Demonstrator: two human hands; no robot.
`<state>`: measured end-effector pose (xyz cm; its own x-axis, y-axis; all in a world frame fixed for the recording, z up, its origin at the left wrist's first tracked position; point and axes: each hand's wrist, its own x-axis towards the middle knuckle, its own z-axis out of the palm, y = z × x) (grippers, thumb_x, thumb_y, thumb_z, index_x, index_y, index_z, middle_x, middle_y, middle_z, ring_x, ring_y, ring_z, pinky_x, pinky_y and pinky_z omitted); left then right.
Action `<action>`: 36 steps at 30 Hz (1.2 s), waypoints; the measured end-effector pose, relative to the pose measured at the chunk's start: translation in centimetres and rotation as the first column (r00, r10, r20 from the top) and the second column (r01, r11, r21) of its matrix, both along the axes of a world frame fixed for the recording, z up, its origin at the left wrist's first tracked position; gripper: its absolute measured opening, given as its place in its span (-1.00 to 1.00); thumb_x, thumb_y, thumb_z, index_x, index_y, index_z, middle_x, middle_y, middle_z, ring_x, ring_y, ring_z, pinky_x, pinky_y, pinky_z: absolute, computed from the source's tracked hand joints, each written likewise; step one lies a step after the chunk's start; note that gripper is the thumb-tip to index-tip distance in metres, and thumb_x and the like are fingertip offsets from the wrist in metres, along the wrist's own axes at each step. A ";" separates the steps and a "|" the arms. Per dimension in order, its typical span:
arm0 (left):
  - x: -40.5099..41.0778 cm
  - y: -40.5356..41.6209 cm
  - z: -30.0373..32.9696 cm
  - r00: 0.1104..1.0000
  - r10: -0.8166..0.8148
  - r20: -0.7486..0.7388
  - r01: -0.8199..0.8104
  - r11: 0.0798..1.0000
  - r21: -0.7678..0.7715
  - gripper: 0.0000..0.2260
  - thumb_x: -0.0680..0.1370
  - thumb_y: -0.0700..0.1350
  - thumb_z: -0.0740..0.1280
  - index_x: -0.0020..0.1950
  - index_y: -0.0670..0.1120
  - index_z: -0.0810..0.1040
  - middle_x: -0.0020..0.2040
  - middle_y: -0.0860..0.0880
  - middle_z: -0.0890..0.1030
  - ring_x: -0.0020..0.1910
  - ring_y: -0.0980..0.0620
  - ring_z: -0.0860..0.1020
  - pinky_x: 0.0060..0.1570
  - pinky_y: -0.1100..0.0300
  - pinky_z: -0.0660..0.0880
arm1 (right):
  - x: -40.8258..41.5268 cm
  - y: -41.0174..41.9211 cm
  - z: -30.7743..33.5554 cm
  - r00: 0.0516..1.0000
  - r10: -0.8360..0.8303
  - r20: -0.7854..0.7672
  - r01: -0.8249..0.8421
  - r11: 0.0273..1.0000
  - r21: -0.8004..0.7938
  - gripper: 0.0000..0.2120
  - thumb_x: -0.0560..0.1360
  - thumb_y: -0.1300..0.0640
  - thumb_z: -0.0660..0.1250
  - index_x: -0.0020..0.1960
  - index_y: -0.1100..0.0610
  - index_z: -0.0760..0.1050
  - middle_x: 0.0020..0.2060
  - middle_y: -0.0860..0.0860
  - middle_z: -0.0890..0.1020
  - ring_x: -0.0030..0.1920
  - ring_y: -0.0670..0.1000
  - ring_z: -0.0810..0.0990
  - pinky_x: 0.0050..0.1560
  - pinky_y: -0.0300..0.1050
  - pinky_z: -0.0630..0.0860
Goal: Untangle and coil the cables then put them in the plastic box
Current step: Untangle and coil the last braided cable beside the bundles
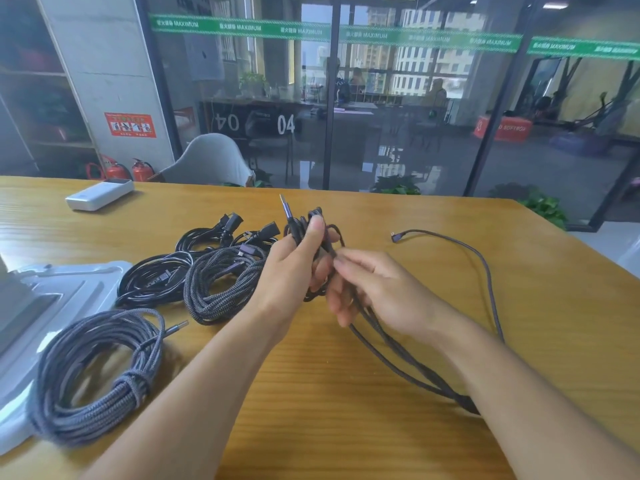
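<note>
My left hand [294,261] grips a small coil of braided grey cable [485,268] above the table, its USB plug [286,209] sticking up past my thumb. My right hand [367,289] pinches the same cable just right of the coil; the loose length loops toward me, then trails right to an angled plug [396,235] on the table. A tied grey coil [97,372] lies on the plastic box lid [65,285] at left. Another braided coil [221,282] and black cable coils [156,278] lie left of my hands.
The wooden table [329,393] stretches ahead to a glass wall. A white power bank [99,194] lies at the far left. A grey chair [211,161] stands behind the table. A pale box edge [14,306] shows at the left frame border.
</note>
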<state>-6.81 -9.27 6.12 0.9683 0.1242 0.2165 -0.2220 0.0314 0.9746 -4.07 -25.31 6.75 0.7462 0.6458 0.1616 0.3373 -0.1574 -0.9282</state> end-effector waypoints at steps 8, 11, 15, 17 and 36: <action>0.2 0.4 0.2 0.988 0.126 0.088 -0.129 0.991 0.023 -0.54 0.73 0.03 0.24 -0.25 -0.26 0.42 -0.36 -0.18 0.41 -0.37 -0.09 0.36 -0.34 0.09 0.35 | 0.3 0.3 -1.6 0.985 0.159 -0.061 -0.168 0.966 -0.198 -0.55 0.76 -0.02 0.06 -0.05 0.26 0.54 -0.28 0.13 0.66 -0.25 0.06 0.63 -0.11 -0.06 0.59; 0.0 0.8 0.9 0.991 0.104 0.088 -0.091 0.986 -0.143 -0.55 0.74 0.02 0.20 -0.29 -0.12 0.54 -0.29 -0.14 0.59 -0.28 -0.08 0.58 -0.22 0.13 0.56 | 0.7 0.2 -2.1 0.972 0.231 0.038 -0.205 0.918 -0.339 -0.55 0.76 -0.05 0.05 -0.12 0.20 0.49 -0.36 0.03 0.60 -0.31 0.05 0.55 -0.11 -0.04 0.53; -0.5 1.3 1.5 0.989 -0.122 0.081 0.142 0.933 -0.330 -0.69 0.73 0.03 0.20 -0.17 -0.06 0.40 -0.36 -0.01 0.31 -0.44 0.01 0.32 -0.34 0.16 0.39 | 1.9 -0.3 -2.3 0.960 0.218 0.175 -0.116 0.881 -0.459 -0.48 0.66 -0.30 0.17 -0.28 0.06 0.47 -0.41 0.06 0.43 -0.36 0.13 0.39 -0.20 0.02 0.38; -0.5 1.3 1.4 0.980 -0.179 0.087 0.196 0.941 -0.277 -0.71 0.73 0.02 0.20 -0.17 -0.03 0.35 -0.37 0.01 0.16 -0.43 0.02 0.14 -0.41 0.19 0.25 | 2.9 -1.2 -2.1 0.966 0.189 0.175 -0.080 0.866 -0.494 -0.38 0.52 -0.42 0.28 -0.32 0.14 0.44 -0.41 0.12 0.31 -0.36 0.17 0.29 -0.25 0.01 0.25; 1.0 0.5 -1.0 0.992 0.097 0.078 -0.123 0.682 0.720 -0.63 0.54 0.18 0.49 -0.19 -0.11 0.54 -0.44 0.03 0.46 -0.43 -0.04 0.44 -0.36 0.07 0.44 | 4.6 -4.9 -0.1 0.943 -0.193 0.271 0.194 0.981 0.023 -0.77 0.66 -0.01 0.28 -0.03 0.03 0.67 -0.16 -0.18 0.69 -0.03 -0.18 0.63 0.07 -0.34 0.47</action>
